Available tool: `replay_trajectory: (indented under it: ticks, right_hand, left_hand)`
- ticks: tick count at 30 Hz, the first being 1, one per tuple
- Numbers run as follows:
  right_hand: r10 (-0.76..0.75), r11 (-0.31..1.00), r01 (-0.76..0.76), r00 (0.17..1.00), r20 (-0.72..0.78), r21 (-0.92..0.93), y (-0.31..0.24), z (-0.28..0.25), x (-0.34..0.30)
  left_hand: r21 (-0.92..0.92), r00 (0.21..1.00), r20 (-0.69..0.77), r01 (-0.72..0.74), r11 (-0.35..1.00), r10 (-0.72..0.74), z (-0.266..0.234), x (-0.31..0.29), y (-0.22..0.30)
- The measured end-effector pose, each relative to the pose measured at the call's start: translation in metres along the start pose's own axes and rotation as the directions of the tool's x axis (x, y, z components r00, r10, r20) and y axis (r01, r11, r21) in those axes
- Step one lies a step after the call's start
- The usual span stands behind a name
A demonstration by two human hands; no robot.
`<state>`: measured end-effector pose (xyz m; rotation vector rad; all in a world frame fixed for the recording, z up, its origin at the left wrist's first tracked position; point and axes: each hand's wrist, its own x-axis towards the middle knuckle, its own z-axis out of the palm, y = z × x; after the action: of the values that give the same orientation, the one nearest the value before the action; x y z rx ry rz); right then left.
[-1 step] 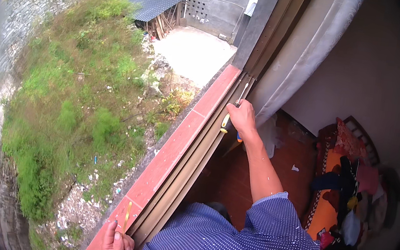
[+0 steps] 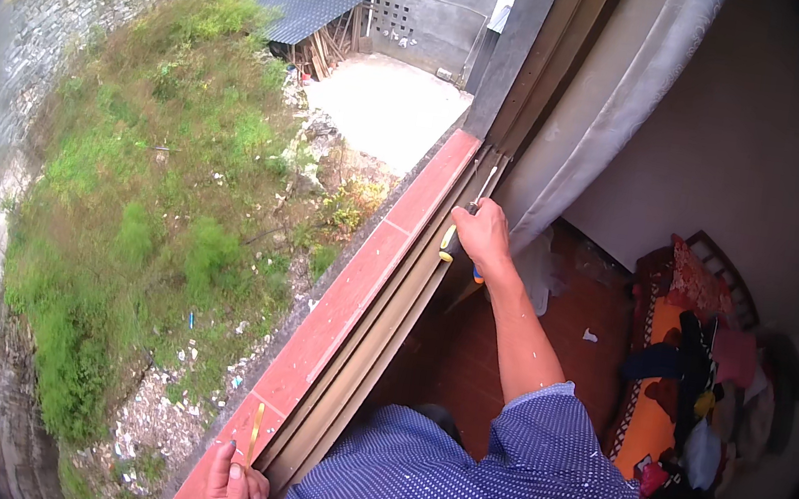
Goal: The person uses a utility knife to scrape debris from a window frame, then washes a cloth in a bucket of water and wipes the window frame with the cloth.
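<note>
My right hand is closed round a screwdriver with a black and yellow handle. Its metal shaft points away from me into the far end of the window track, close to the frame corner; whether the tip touches is too small to tell. Below the same hand shows a blue and orange end, perhaps of a second tool, mostly hidden. At the lower left, over the red tiled sill, my left hand pinches a thin gold-coloured strip that stands upright from the fingers.
Outside the sill the ground drops to a grassy slope with litter. A white curtain hangs beside the window frame at the far end. Indoors, a wooden seat heaped with clothes stands on the right, over a red-brown floor.
</note>
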<state>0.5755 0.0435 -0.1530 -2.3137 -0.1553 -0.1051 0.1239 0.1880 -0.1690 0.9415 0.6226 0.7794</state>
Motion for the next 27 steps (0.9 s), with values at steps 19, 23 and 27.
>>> replay_trajectory:
  ticks: [19,23,27]
  right_hand:
    - [0.231,0.850,-0.205,0.973,0.006,0.486,0.023,-0.009,0.065]
    - [0.311,0.757,-0.287,0.948,0.062,0.587,0.017,-0.007,0.092]
    - [0.289,0.868,-0.244,0.956,-0.041,0.433,0.033,0.008,0.119]
  left_hand:
    - [0.051,0.997,-0.067,0.037,0.998,-0.033,0.011,-0.001,0.004]
    - [0.031,0.998,-0.061,0.015,0.999,-0.013,0.008,0.001,0.002]
    - [0.020,0.999,-0.053,0.003,1.000,-0.002,0.006,-0.001,-0.002]
